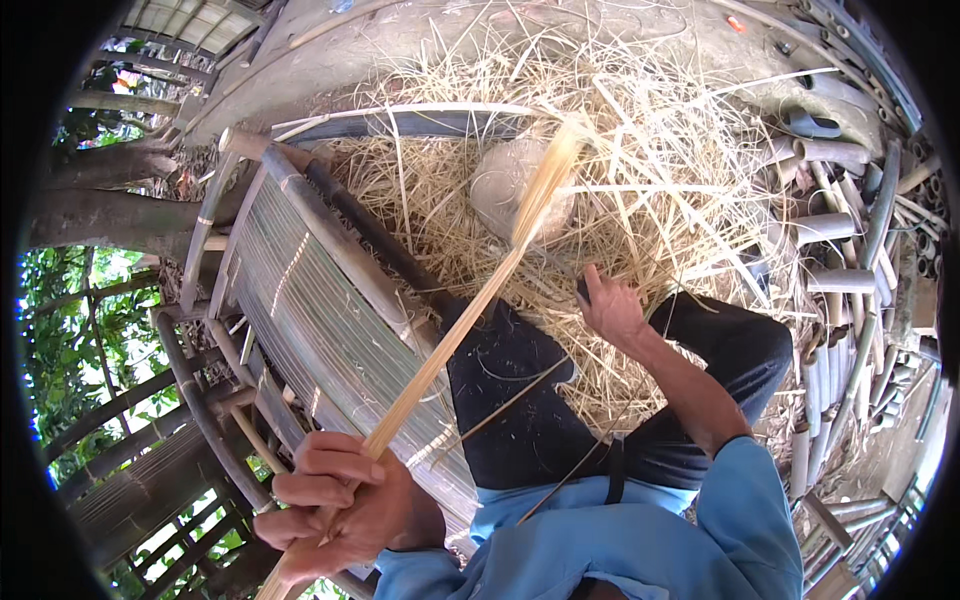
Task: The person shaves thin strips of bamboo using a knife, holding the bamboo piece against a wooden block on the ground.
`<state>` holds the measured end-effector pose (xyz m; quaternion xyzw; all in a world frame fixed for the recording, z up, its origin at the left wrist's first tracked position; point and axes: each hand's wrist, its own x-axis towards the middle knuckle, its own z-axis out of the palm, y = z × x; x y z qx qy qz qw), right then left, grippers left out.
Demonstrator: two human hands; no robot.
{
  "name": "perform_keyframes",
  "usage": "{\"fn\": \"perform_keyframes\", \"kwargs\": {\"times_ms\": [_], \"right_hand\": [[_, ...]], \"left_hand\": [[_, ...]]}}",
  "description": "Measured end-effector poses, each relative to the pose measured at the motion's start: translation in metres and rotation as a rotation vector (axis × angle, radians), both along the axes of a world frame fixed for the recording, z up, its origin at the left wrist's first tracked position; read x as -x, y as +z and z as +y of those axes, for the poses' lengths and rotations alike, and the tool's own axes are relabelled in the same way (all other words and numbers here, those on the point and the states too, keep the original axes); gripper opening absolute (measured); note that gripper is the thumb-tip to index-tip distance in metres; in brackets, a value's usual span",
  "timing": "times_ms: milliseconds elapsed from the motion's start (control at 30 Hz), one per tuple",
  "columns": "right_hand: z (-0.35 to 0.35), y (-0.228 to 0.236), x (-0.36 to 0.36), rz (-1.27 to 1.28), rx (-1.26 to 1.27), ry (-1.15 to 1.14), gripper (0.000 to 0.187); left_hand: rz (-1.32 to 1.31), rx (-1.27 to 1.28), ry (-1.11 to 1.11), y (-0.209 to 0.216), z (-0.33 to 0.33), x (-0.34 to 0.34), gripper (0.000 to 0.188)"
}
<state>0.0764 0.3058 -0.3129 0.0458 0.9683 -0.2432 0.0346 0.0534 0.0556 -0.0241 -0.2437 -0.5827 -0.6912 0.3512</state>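
My left hand (340, 505) is closed around a long bundle of thin pale bamboo strips (465, 325). The bundle slants up and away to the right, and its far end fans out over a round, greyish-tan block (500, 190). Beyond my right knee side of the lap, my right hand (612, 308) is closed on a small dark thing that looks like a handle; what extends from it blurs into the shavings. A gap separates that hand from the bundle. Loose bamboo shavings (650, 170) lie heaped around the block.
A bamboo-slat bench (330, 310) with a thick pole edge (330, 235) runs along my left. Stacked bamboo tubes (840, 230) stand at the right. A bamboo railing (190, 390) and leaves are at far left. My dark-trousered legs (510, 390) are spread below the shavings.
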Motion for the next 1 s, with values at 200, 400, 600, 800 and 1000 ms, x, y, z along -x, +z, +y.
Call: {"fn": "perform_keyframes", "kwargs": {"times_ms": [200,400,600,800,1000], "right_hand": [[-0.047,0.057,0.014,0.266,0.207,0.214,0.037],[0.013,-0.057,0.059,-0.275,0.009,-0.032,0.029],[-0.007,-0.049,0.077,-0.014,0.092,0.023,0.035],[-0.011,-0.080,0.083,-0.169,0.338,-0.077,0.041],[-0.055,-0.004,0.090,-0.110,0.488,0.021,0.030]], "left_hand": [[0.075,-0.162,0.042,-0.008,-0.009,0.019,0.053],[0.055,-0.193,-0.081,-0.001,-0.013,0.029,0.051],[0.091,-0.159,0.035,0.034,-0.050,0.033,0.046],[0.025,-0.152,-0.077,0.013,-0.038,0.076,0.043],[0.051,-0.113,0.107,0.009,-0.038,0.067,0.045]]}}
